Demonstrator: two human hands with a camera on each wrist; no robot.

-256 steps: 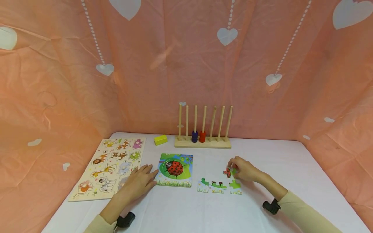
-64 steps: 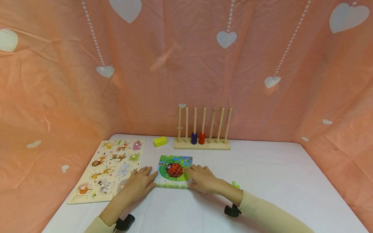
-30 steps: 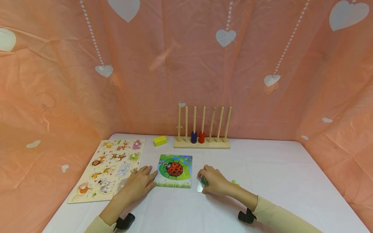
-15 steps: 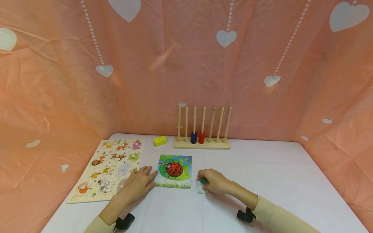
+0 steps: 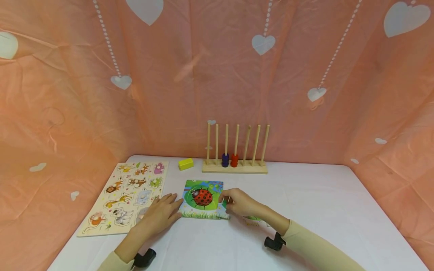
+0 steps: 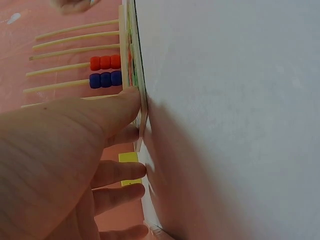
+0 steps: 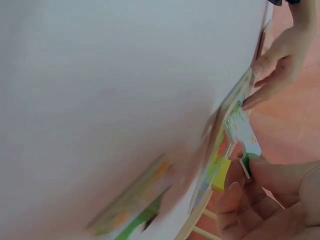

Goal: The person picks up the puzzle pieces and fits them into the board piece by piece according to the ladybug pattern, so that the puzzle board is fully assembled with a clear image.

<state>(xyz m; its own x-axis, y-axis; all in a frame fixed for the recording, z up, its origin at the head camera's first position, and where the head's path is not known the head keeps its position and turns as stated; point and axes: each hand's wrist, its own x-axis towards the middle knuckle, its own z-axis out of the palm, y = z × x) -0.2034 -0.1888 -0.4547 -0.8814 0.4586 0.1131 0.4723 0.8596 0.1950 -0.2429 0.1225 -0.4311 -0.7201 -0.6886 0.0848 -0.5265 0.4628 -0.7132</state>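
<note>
The square ladybug puzzle (image 5: 202, 198) lies flat on the table. My left hand (image 5: 159, 213) stays at its left edge with fingers extended; in the left wrist view that hand's thumb (image 6: 122, 106) touches the puzzle's edge. My right hand (image 5: 241, 203) pinches a puzzle piece (image 5: 221, 212) between thumb and fingers over the puzzle's lower right corner, overhanging the right edge. The right wrist view shows this pale blue and green piece (image 7: 243, 131) tilted near the puzzle. Under the right forearm, other grassy pieces (image 5: 252, 219) are partly hidden.
A wooden animal peg puzzle (image 5: 130, 195) lies at the left, beside the left hand. Behind stand a yellow block (image 5: 186, 164) and a wooden peg rack (image 5: 234, 169) with blue rings (image 5: 225, 160) and red rings (image 5: 234, 160). A pink heart-patterned cloth (image 5: 237, 82) surrounds the table.
My right hand has picked up the piece lying right of the ladybug puzzle and carried it left to the puzzle's lower right corner. Earlier it held a red-and-green piece farther right. The left hand stays put.
</note>
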